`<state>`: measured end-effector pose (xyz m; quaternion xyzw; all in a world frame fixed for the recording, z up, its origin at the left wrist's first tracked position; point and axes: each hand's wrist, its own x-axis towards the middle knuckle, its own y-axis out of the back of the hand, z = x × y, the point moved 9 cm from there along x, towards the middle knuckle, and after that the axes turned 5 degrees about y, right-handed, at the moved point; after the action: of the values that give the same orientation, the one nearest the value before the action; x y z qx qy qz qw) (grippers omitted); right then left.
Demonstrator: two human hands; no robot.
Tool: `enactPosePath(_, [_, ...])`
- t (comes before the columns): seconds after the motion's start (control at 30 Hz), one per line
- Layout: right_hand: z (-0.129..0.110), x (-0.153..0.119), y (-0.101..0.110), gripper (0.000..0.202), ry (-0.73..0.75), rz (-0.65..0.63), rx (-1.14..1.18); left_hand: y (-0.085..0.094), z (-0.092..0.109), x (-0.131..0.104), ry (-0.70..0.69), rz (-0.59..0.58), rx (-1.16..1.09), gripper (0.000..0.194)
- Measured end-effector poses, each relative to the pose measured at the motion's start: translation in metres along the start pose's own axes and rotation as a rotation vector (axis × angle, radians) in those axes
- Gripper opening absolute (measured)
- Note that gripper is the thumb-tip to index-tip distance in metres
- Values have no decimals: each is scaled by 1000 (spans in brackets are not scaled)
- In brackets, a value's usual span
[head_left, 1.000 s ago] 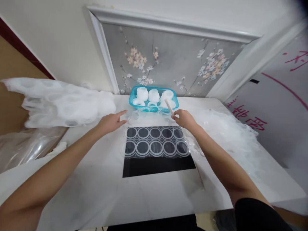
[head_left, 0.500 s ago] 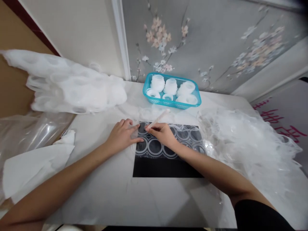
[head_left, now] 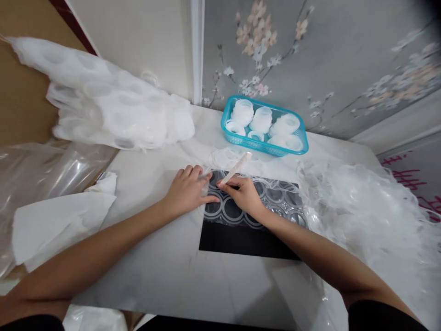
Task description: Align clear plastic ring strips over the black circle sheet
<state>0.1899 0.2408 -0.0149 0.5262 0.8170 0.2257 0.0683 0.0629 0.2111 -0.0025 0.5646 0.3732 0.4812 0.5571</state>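
A clear plastic sheet with rows of pale rings [head_left: 233,209] lies on a black mat [head_left: 220,237]. At the sheet's left end my left hand [head_left: 188,189] rests with thumb and fingers apart, its fingertips touching the sheet. My right hand [head_left: 244,193] pinches a slim, pale, stick-like tool [head_left: 237,166], which slants up to the right. The tool's lower tip is hidden at my fingers, over the upper left ring of the sheet. Loose clear scraps [head_left: 223,157] lie just beyond the mat.
A blue basket [head_left: 265,148] holding several stacks of white rings stands by the wall. To the right is a heap of clear plastic offcuts [head_left: 365,211]. A bundle of white ring-patterned sheets [head_left: 120,105] lies at left, above clear film [head_left: 82,161] and white paper [head_left: 58,216].
The camera has turned, so the scene sits further right in view. Both hands keep nearly the same place on the sheet, and the right still holds the pale tool.
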Motion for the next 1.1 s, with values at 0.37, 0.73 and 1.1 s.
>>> enactPosePath(0.37, [-5,11,57,22,-27,52,46,1,-1,-1,25,-33,26,85])
enactPosePath(0.73, [65,-48,260,15,-493,333,122,6,3,-3,-26,15,79,73])
enactPosePath(1.1, [12,-153,131,28,-339,-475,-200,19,52,-38,-547,-257,-11,7])
